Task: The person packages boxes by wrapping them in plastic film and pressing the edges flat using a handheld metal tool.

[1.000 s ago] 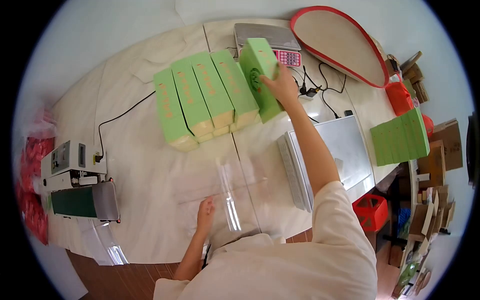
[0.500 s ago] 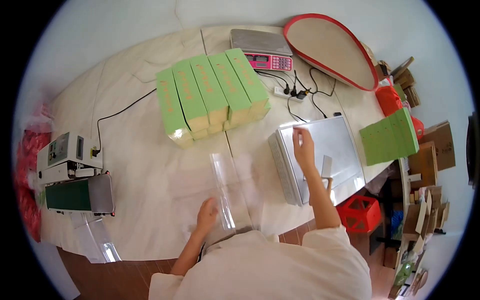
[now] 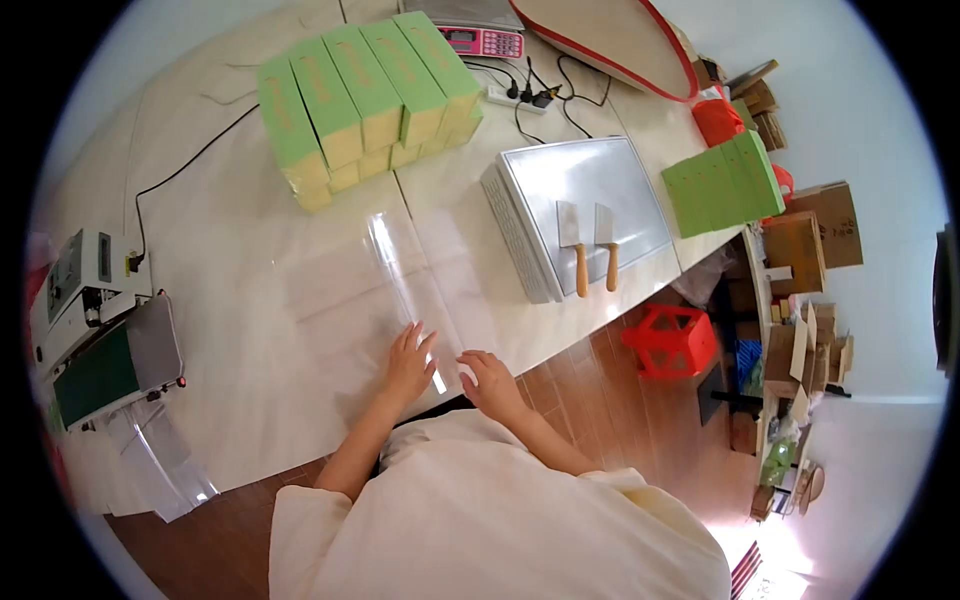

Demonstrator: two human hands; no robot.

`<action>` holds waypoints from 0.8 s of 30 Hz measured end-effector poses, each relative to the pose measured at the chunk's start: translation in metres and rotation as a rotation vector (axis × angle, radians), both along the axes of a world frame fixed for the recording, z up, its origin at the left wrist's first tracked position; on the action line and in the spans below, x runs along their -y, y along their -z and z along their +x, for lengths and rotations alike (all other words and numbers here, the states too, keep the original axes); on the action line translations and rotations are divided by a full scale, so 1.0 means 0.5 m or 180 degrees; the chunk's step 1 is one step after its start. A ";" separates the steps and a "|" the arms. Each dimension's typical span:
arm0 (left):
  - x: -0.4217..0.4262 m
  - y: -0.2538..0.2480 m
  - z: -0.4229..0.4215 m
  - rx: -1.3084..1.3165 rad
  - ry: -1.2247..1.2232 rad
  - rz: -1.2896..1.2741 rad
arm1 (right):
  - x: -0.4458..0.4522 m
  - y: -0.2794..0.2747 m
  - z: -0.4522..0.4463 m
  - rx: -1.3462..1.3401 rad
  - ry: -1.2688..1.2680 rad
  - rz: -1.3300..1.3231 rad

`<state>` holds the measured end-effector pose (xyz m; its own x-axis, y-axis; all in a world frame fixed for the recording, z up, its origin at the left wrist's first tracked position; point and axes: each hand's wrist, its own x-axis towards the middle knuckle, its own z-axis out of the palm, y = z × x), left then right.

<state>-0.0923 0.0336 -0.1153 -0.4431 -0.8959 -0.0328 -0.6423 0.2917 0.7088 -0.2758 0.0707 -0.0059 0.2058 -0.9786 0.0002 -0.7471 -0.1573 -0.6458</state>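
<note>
Left hand: fingers spread, resting on the near end of the clear film. Right hand: fingers bent, at the film's near right edge; whether it pinches cannot be determined. The film lies on the marbled surface. Right of the film, beyond the surface edge: brown floor, red crate. Beyond the film: stacked green boxes. Right: silver case bearing two wooden-handled blades. Left: white machine.

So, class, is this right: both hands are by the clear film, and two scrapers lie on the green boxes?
Not quite: the head view shows the two scrapers lying on the silver case instead. The rest stands: the left hand and right hand are by the clear film.
</note>
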 end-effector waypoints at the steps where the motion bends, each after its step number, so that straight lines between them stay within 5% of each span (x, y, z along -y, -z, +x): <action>1: -0.009 0.004 -0.008 -0.0036 0.0033 0.0012 | -0.007 -0.006 -0.015 -0.0036 0.0033 0.0012; 6: -0.056 0.044 -0.025 0.0723 0.0555 -0.0331 | -0.042 -0.055 -0.088 -0.0307 0.0695 0.0284; 13: -0.084 0.049 -0.037 0.0565 0.0704 -0.0022 | -0.027 -0.086 -0.200 -0.0149 0.1129 0.0006; 19: -0.062 -0.022 -0.073 0.0470 0.0415 -0.0083 | 0.124 -0.194 -0.562 -0.0468 0.2486 -0.1083; 24: -0.044 0.015 -0.115 0.0704 -0.0253 -0.0008 | 0.302 -0.314 -0.998 -0.1938 0.2621 -0.2028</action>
